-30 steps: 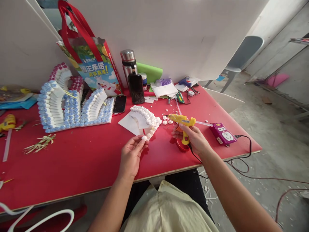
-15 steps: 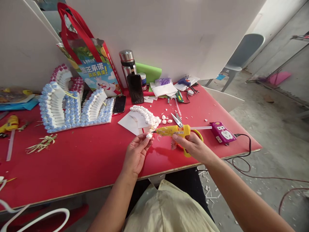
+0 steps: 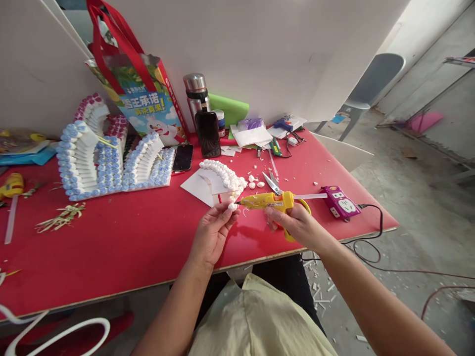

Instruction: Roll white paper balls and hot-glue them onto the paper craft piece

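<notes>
Between thumb and fingertips, my left hand (image 3: 214, 232) pinches a small white rosette (image 3: 233, 206). My right hand (image 3: 291, 220) is wrapped round the grip of a yellow glue gun (image 3: 265, 200), with a clear glue stick (image 3: 310, 196) poking out of its back. The gun's dark nozzle meets or nearly meets the rosette; contact is hard to tell. Just beyond lies a white card (image 3: 196, 184) with a curved band of white rosettes (image 3: 220, 173) along it. Scissors (image 3: 272, 184) lie partly hidden behind the gun, beside several loose rosettes (image 3: 252, 185).
On the left stand white card pieces edged with blue rosettes (image 3: 70, 158), near a printed bag (image 3: 148, 104). A phone (image 3: 208, 133) leans against a steel flask (image 3: 195, 91). A purple power socket (image 3: 340, 202) sits at the right, its cord (image 3: 380, 222) running off the red table (image 3: 141, 247).
The left hand and its rosette have shifted slightly right and up, closer under the nozzle. The right hand keeps its hold on the glue gun. The view has moved a little.
</notes>
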`<move>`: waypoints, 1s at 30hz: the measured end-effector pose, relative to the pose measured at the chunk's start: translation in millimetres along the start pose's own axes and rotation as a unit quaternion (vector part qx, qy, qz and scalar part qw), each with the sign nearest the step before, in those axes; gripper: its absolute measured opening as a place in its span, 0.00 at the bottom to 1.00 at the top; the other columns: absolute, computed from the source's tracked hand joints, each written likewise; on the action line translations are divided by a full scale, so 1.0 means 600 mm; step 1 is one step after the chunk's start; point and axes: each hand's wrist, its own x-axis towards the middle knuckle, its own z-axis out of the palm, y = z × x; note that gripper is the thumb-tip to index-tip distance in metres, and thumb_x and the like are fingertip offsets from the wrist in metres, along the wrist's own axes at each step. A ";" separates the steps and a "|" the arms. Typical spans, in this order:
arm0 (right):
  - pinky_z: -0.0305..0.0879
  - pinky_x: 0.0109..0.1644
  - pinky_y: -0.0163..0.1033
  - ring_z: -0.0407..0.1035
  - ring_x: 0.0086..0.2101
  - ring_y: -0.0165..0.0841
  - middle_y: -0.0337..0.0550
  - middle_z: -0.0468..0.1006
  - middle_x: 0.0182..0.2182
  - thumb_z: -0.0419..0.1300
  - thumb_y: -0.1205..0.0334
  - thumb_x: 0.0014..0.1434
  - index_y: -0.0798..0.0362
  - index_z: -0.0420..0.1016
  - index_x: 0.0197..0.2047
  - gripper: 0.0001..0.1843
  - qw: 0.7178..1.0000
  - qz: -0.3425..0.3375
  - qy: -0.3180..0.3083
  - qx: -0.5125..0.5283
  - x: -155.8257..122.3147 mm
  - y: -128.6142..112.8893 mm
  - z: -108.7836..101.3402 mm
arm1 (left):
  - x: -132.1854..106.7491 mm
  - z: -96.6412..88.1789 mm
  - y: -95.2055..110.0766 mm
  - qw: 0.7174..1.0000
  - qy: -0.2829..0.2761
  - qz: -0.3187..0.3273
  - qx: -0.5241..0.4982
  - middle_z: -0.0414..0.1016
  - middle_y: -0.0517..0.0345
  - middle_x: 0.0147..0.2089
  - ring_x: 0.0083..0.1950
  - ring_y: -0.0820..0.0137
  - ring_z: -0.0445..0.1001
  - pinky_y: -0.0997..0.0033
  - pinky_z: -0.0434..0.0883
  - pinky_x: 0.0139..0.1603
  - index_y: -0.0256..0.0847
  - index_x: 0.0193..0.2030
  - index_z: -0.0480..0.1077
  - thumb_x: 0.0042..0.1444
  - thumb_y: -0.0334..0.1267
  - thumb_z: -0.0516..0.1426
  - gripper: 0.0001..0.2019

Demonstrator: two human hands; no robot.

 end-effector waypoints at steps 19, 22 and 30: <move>0.59 0.27 0.36 0.64 0.27 0.30 0.44 0.72 0.25 0.55 0.35 0.63 0.54 0.70 0.24 0.31 1.000 0.001 0.009 -0.029 -0.009 -0.005 0.000 | 0.004 0.000 -0.001 0.999 -0.003 -0.019 -0.042 0.83 0.52 0.37 0.38 0.73 0.82 0.80 0.78 0.43 0.33 0.40 0.81 0.44 0.25 0.70 0.14; 0.58 0.27 0.36 0.63 0.26 0.29 0.43 0.71 0.25 0.56 0.34 0.62 0.54 0.70 0.24 0.31 0.999 0.004 0.014 -0.037 -0.013 -0.007 -0.001 | 0.005 -0.001 -0.001 0.999 0.000 -0.018 -0.043 0.83 0.52 0.37 0.39 0.72 0.82 0.80 0.78 0.43 0.32 0.40 0.81 0.44 0.24 0.70 0.14; 0.59 0.29 0.36 0.64 0.26 0.30 0.43 0.71 0.24 0.55 0.35 0.63 0.54 0.69 0.24 0.31 0.998 -0.008 0.021 -0.054 -0.014 -0.013 -0.002 | 0.007 0.001 0.000 0.999 -0.016 -0.020 -0.045 0.84 0.52 0.37 0.39 0.72 0.82 0.81 0.78 0.43 0.33 0.40 0.81 0.44 0.25 0.70 0.14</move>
